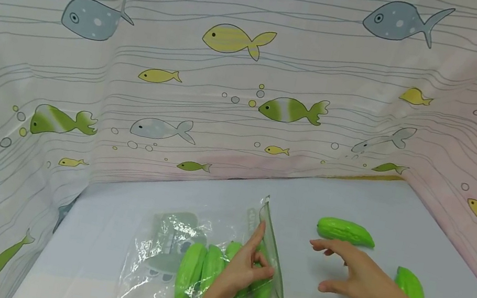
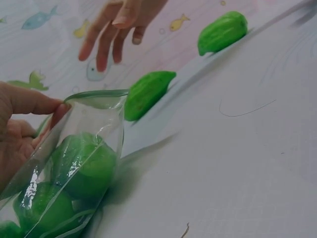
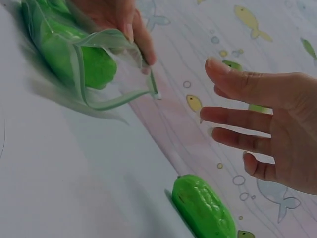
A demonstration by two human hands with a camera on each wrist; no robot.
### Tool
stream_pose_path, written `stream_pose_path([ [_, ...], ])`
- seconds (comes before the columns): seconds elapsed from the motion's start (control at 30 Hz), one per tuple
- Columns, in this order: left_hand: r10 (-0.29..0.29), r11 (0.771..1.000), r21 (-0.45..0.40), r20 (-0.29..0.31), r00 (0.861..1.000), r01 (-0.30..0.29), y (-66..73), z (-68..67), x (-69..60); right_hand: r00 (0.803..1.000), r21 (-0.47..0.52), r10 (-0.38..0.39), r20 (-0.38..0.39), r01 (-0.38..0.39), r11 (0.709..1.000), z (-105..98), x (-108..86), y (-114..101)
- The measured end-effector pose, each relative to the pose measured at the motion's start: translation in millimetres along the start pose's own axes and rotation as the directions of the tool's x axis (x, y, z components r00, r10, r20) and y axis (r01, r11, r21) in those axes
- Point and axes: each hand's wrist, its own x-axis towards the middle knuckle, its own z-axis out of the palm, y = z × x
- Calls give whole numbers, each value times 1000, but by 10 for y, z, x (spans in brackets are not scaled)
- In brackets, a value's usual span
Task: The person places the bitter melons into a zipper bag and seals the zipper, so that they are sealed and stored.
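Observation:
A clear zip bag with a green-edged mouth lies on the table, holding several bright green, ridged vegetables like bitter melons. My left hand pinches the bag's rim between thumb and finger, and the left wrist view shows the mouth gaping. To the right of the bag, my right hand hovers with fingers spread and slightly bent, holding nothing. Just beyond its fingers lies one loose bitter melon. Another loose one is partly hidden behind the right wrist.
The white table is bordered at the back and sides by a hanging curtain printed with fish and wavy lines. In the left wrist view, a thin hair-like strand lies on the tabletop.

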Motion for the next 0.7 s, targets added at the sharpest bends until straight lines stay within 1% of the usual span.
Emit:
stream_pose_path([
  [0.23, -25, 1000, 5, -9, 1000, 25, 14, 6, 0, 999, 2, -47, 23, 47, 999, -55, -57, -10],
  [0.4, -22, 1000, 4, -10, 1000, 22, 13, 6, -1, 995, 4, -83, 50, 83, 997, -114, -126, -36],
  [0.7, -11, 1000, 8, -6, 1000, 11, 9, 6, -2, 994, 13, -75, 77, 75, 997, -144, -162, -8],
])
